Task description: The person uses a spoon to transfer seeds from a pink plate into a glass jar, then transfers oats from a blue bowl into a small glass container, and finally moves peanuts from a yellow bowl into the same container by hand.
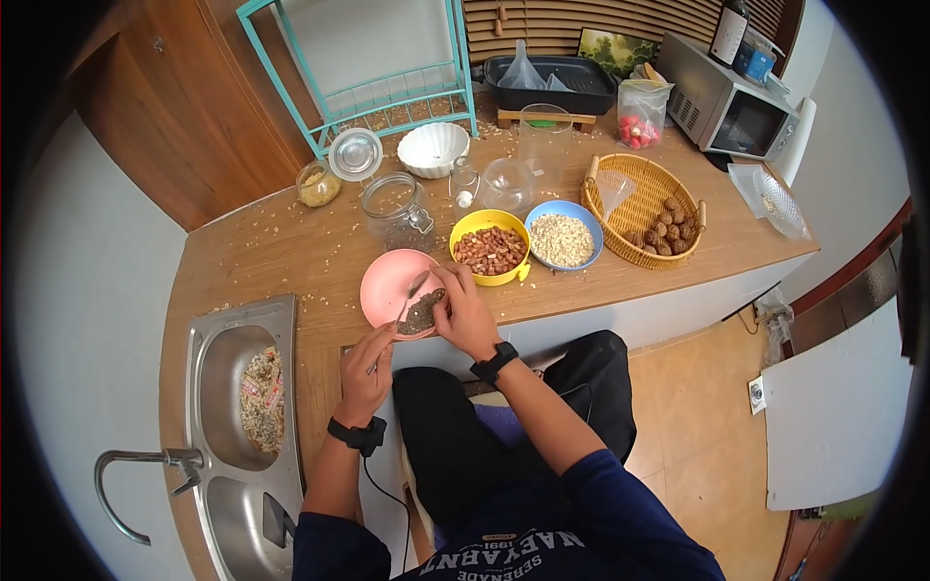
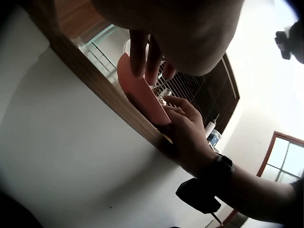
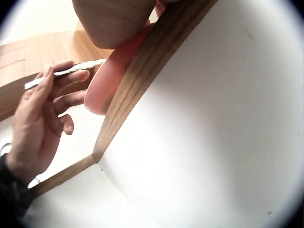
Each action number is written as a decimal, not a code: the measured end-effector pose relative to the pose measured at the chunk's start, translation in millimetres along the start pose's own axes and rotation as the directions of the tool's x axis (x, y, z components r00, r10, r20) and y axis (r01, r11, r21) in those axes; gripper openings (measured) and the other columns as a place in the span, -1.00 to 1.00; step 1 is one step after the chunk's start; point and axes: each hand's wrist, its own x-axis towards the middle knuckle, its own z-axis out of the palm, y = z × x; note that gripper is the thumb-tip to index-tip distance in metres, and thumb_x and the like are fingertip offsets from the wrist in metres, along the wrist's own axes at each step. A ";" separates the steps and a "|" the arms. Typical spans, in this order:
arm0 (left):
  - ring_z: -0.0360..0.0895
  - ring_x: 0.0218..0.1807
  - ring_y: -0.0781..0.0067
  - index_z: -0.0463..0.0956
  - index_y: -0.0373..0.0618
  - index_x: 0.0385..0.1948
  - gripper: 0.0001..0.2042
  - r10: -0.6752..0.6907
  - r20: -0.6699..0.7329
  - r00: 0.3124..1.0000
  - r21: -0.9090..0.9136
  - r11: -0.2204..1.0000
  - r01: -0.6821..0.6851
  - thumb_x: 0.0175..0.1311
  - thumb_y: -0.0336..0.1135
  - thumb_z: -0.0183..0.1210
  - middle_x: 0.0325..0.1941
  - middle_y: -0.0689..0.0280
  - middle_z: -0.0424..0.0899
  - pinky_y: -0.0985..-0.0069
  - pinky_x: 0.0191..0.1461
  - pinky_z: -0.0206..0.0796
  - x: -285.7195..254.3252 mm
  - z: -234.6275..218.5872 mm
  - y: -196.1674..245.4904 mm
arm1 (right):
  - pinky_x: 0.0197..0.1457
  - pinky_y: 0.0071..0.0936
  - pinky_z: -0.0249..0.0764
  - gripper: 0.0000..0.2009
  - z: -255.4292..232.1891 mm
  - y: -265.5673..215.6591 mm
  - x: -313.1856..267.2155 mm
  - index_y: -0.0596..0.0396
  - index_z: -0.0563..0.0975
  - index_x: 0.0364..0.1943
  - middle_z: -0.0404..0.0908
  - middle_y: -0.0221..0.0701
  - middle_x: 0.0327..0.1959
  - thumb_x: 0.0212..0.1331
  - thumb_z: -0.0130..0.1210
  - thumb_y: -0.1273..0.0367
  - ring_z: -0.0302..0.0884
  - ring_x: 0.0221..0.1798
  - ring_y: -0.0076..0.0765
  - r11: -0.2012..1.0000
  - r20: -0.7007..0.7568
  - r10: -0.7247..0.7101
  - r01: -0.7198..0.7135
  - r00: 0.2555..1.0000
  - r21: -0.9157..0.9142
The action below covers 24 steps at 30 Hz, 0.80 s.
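Observation:
A pink bowl (image 1: 376, 281) holding small dark seeds (image 1: 422, 312) sits near the counter's front edge. My left hand (image 1: 366, 373) holds a metal spoon (image 1: 418, 284) by its handle, the spoon's head over the bowl. The handle lies across the left fingers in the right wrist view. At the bowl's right side, my right hand (image 1: 471, 315) bends its fingers over the rim, thumb at the seeds and index finger close to the spoon's head. I cannot tell whether those fingers pinch anything. In the left wrist view the right hand (image 2: 190, 137) overlaps the bowl's edge.
Right of the pink bowl stand a yellow bowl (image 1: 523, 274) of reddish-brown nuts, a blue bowl (image 1: 594, 218) of oats and a wicker basket (image 1: 601, 239) with walnuts. Behind are a clip-top glass jar (image 1: 389, 198) and a white fluted bowl (image 1: 433, 150). A sink (image 1: 218, 358) lies left.

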 end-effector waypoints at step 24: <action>0.78 -0.09 0.16 0.60 -0.36 0.06 -0.78 -0.304 -0.052 0.951 -0.194 0.938 0.289 0.56 -0.50 0.03 -0.12 0.00 0.80 0.33 -0.01 0.58 -12.0 -8.5 -2.1 | -0.02 -0.15 0.61 -0.45 -3.5 1.6 4.1 0.19 0.42 0.29 0.39 -0.06 0.22 0.12 0.08 0.63 0.58 0.06 0.15 0.994 0.087 0.103 -0.107 0.991 0.038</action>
